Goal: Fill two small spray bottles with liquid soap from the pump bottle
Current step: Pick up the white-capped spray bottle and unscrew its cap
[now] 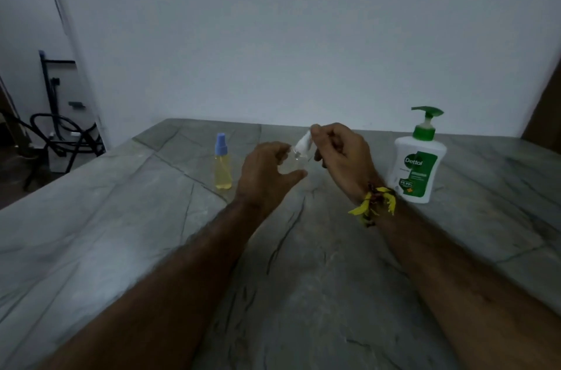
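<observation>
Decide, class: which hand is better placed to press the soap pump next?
Probably the right hand: it is nearer the pump bottle, though it pinches the white spray cap. The left hand holds the clear bottle.

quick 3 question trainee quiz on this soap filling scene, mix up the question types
1. True or false: the blue-capped spray bottle already holds yellow liquid.
2. The right hand pinches: A) white spray top B) pump bottle C) nothing
3. Which of the hands cups the clear small bottle?

Key:
1. True
2. A
3. The left hand
</observation>
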